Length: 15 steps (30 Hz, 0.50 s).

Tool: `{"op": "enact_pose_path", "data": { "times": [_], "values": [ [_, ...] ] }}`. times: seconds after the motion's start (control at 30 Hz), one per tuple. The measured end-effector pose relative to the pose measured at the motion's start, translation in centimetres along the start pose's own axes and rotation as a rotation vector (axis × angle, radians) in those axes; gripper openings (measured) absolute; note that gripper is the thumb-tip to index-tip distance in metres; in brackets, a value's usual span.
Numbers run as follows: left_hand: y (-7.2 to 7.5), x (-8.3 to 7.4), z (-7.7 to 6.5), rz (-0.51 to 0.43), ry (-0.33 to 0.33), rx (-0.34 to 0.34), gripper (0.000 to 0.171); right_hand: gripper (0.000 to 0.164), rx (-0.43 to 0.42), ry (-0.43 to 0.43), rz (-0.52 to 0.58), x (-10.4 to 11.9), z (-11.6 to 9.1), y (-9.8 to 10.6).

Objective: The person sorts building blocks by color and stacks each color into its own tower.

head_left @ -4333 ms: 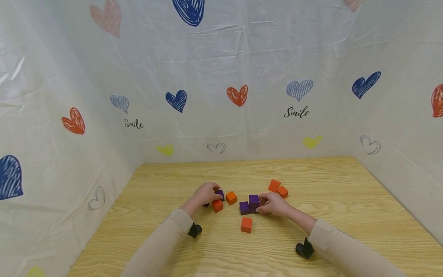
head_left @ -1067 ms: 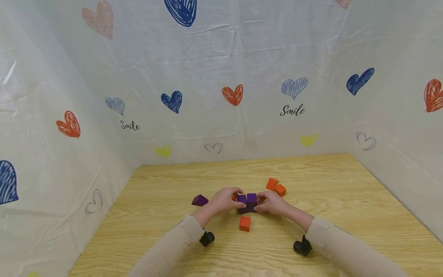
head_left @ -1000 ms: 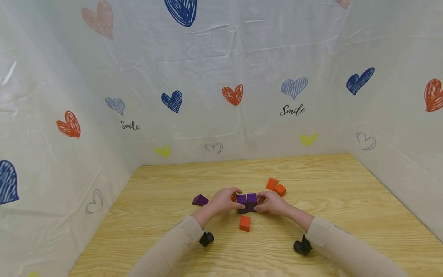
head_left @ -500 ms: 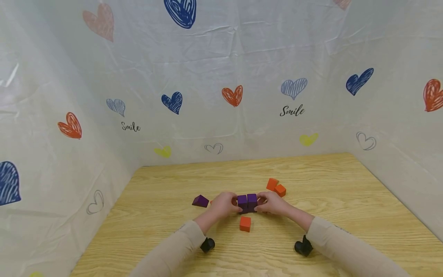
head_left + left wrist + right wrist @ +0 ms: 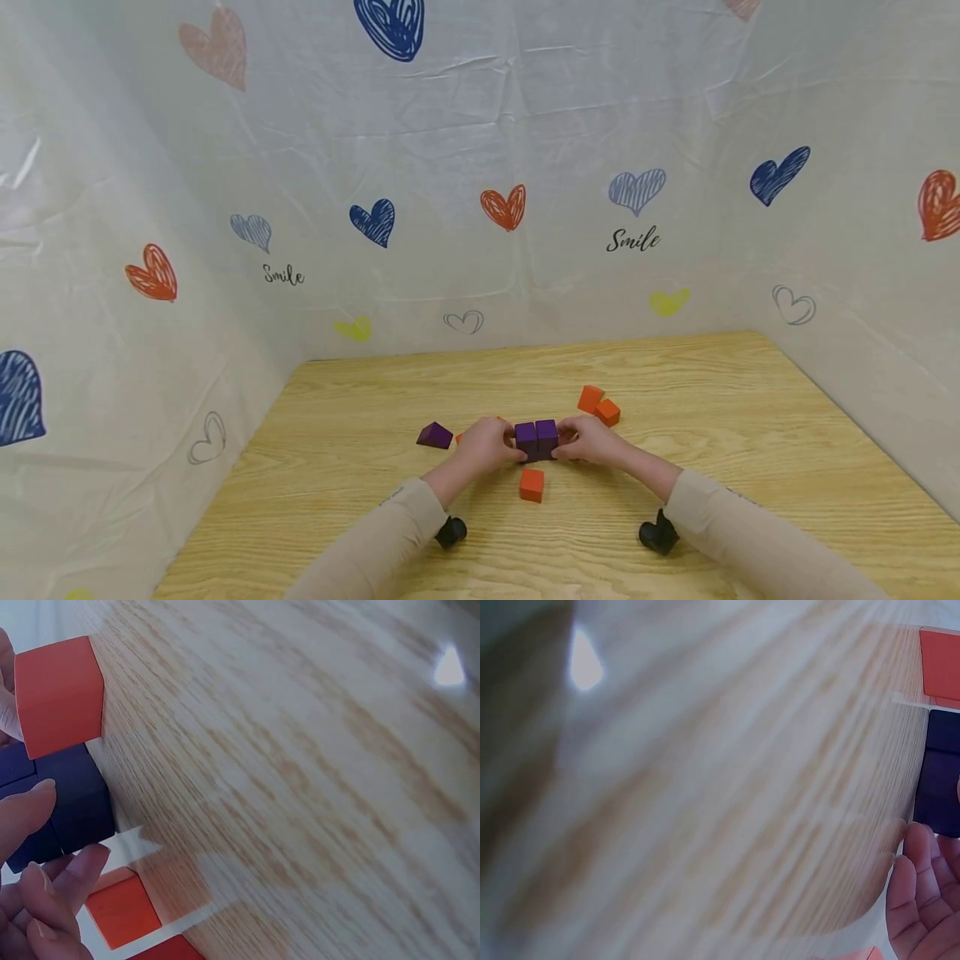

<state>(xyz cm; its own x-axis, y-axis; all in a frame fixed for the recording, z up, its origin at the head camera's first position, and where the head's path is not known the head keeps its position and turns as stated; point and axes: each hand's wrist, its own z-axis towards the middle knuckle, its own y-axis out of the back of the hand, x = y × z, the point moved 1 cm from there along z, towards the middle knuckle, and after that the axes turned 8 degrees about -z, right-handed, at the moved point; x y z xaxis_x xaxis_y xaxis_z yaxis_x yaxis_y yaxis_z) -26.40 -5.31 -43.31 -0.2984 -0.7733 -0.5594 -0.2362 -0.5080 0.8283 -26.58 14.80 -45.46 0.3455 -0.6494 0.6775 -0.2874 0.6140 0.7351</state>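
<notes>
Purple cubes [image 5: 536, 440] stand side by side and stacked two high, forming a compact block on the table, seen at mid-right in the head view. My left hand [image 5: 487, 443] pinches the left side of this block, its thumb at the front and fingers behind. On the opposite side my right hand [image 5: 588, 439] grips the block the same way. The left wrist view shows the dark purple cubes [image 5: 79, 799] with a thumb laid against them. At its right edge, the right wrist view shows the purple cubes [image 5: 939, 776] above curled fingers [image 5: 922, 900].
One orange cube [image 5: 532, 485] lies just in front of the block. Two more orange blocks [image 5: 591, 398] sit behind the right hand. A purple block with slanted sides [image 5: 435, 435] rests at left. Orange cubes [image 5: 124, 907] are partly hidden behind the left hand. Heart-printed sheeting encloses the table.
My left hand has brought a purple cube from the left onto the lone lower one, beside the right-hand pair. Over the last second it lowered slightly along the block; the right hand stayed put.
</notes>
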Motion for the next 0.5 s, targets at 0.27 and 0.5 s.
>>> {"op": "enact_pose_path", "data": {
  "times": [0.27, 0.5],
  "values": [
    [-0.06, -0.01, 0.06, -0.053, -0.006, 0.011, 0.021, 0.037, 0.011, -0.001, 0.024, -0.11, 0.02, -0.06],
    [-0.12, 0.09, 0.37, -0.112, -0.009, 0.019, 0.021, 0.034, 0.004, 0.004, 0.062, -0.10, 0.05, -0.02]
  ]
}}
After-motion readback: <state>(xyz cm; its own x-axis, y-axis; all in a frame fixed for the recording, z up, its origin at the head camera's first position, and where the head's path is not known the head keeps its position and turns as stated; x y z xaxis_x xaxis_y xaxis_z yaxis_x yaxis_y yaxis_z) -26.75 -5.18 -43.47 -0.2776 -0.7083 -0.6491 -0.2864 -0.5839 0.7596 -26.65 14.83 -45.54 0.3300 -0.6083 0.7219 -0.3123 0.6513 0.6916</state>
